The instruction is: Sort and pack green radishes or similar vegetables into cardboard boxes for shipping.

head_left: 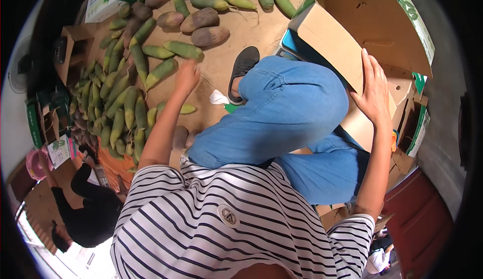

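My left hand (188, 75) reaches out over the cardboard-covered floor, at the near edge of a green radish (183, 50). Its fingers are smeared and partly hidden, so I cannot make out whether they grip that radish. Another green radish (162, 73) lies just left of the hand. My right hand (374, 89) rests with straight fingers along the edge of an open cardboard box (329, 36), thumb pointing inward. The box stands to my right with its large flap (372, 15) raised; something blue shows at its near left side.
A big heap of green radishes (118, 98) spreads to the left, with reddish-brown roots (210, 36) further ahead. A white-and-green carton (104, 0) stands far left. My bent blue-jeaned leg (297, 108) lies between my hands. A person in black (90, 206) is at lower left.
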### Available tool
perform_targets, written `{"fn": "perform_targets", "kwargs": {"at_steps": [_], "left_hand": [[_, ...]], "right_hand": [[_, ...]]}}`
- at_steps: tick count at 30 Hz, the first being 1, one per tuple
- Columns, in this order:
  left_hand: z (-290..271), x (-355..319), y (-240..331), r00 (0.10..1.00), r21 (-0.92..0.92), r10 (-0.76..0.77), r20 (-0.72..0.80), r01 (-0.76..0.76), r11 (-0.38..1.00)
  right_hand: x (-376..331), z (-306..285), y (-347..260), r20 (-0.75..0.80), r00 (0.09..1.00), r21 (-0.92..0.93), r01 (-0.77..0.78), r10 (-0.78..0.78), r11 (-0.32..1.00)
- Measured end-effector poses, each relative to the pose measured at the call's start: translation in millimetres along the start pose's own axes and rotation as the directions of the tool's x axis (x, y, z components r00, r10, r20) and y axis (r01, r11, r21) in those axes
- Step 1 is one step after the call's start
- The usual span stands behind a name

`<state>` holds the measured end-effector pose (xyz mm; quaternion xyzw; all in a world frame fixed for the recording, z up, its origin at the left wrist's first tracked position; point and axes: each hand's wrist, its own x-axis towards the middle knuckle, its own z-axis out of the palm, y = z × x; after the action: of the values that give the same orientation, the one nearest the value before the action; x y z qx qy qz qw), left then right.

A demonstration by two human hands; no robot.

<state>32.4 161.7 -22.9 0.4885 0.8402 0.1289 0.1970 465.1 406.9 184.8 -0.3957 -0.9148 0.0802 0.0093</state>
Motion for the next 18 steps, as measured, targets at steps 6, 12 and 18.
{"fn": "perform_targets", "kwargs": {"at_steps": [6, 12, 18], "left_hand": [[43, -99, -99, 0.847, 0.522, -0.313, 0.429, 0.05, 0.851], [62, -122, -106, 0.812, 0.608, -0.141, 0.566, -0.296, 0.737], [68, -110, -107, 0.785, 0.639, -0.205, 0.584, -0.289, 0.713]], "right_hand": [[2, 5, 2, 0.015, 1.0, -0.028, -0.011, 0.012, 1.0], [8, 4, -6, 0.034, 0.998, -0.063, -0.054, 0.056, 0.997], [8, 6, -2, -0.011, 1.0, -0.077, -0.018, 0.017, 0.997]]}}
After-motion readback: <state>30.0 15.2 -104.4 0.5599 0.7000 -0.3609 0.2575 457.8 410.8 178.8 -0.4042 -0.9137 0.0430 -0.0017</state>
